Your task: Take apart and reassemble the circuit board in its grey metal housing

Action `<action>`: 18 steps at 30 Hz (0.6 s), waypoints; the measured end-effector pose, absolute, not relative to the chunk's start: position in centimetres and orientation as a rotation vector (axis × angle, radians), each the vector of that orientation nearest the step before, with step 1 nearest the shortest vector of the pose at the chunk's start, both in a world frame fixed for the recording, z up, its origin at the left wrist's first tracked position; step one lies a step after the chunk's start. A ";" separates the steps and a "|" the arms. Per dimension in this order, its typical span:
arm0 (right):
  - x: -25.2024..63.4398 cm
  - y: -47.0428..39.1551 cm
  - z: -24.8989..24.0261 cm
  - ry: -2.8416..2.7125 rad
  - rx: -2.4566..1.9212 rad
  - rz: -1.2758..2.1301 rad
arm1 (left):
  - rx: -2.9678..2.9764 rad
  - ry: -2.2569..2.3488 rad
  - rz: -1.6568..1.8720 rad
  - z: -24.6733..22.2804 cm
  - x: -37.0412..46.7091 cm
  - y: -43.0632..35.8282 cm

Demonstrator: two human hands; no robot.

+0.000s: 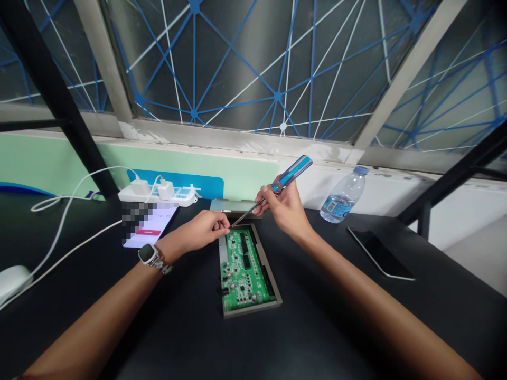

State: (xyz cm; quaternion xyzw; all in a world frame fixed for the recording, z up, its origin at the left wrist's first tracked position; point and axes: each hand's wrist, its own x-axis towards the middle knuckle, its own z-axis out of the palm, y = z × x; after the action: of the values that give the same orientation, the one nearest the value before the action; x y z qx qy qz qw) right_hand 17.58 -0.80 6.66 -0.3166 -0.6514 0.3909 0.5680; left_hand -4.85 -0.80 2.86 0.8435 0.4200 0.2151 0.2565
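A green circuit board (246,282) lies in a shallow metal frame (253,312) on the black table. My right hand (285,207) grips a screwdriver (292,174) with a blue and clear handle, its shaft slanting down to the frame's far left corner. At that same corner is my left hand (206,230), its thumb and fingers pinched together beside the screwdriver's tip. Whatever lies between those fingertips is too small to make out. A metal plate (233,206) stands just behind the frame, partly hidden by my hands.
On the left, a lit phone (152,224) lies before a white power strip (185,197) with plugged chargers, white cables and a white mouse (13,282). A water bottle (344,195) and a dark phone (380,254) are to the right. Windows stand behind the table (317,327).
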 end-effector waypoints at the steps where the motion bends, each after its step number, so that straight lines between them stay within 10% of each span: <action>1: 17.6 -0.8 6.6 -1.538 -0.741 0.918 | 2.302 1.141 0.585 2.8 -4.8 -0.8; 18: 16.4 -0.8 8.0 -1.720 -0.778 0.987 | 2.420 1.101 0.624 2.4 -5.1 -0.7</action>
State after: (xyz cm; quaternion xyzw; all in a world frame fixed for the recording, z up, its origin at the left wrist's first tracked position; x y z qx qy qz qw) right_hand 16.36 -0.80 8.01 -0.3194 -0.7065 0.4053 0.4843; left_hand -5.10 -0.74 2.45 0.8676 0.3946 0.2237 0.2039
